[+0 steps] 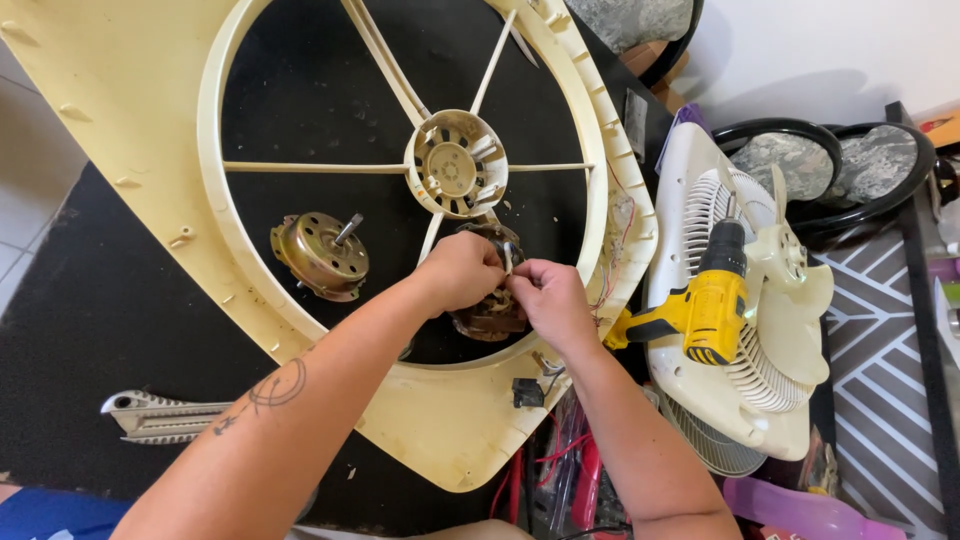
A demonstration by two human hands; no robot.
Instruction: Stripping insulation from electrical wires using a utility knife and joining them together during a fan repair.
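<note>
Closest to me, my left forearm with its line tattoo runs up from the bottom edge to my left hand (458,272), and my right hand (553,300) meets it over the middle of the work. Both sets of fingers are pinched shut on something small and pale, a wire end or connector by the look of it, right at the top of the dark wound motor (490,312) that sits inside the big cream fan housing (130,120), just below the hub (456,165).

Risk as I read it: those thin red leads (612,262) along the housing rim could snap or pull off if I tug too hard, and the motor windings could get nicked. The second motor (320,255), brassy with its shaft up, lies loose to the left and could roll if the housing shifts. The yellow cordless drill (705,305) rests on a tilted white fan grille (775,385); a nudge from my right elbow could send it sliding.

The surface is a black mat on the bench (90,330), speckled with dust. White tile shows far left, a white wall top right, a grey striped panel (870,340) at right, and red cables (560,455) tangled near my right forearm.
</note>
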